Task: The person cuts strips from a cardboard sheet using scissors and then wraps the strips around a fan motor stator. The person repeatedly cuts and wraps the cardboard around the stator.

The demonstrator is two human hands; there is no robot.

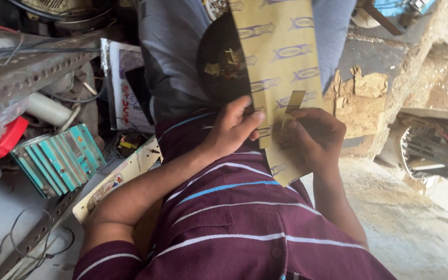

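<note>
A long yellowish sheet of paper with a repeated blue print hangs in front of me, over my maroon striped shirt. My left hand pinches the sheet's left edge near the bottom. My right hand grips the sheet's lower right part and holds a narrow strip of the same paper that sticks up between its fingers. Behind the sheet sits a dark round object with small brass-coloured pieces on it.
To the left lie a finned teal metal casing, a red plastic piece, a perforated metal bar, loose wires and a printed card. Torn brown paper scraps lie on the dusty concrete at right.
</note>
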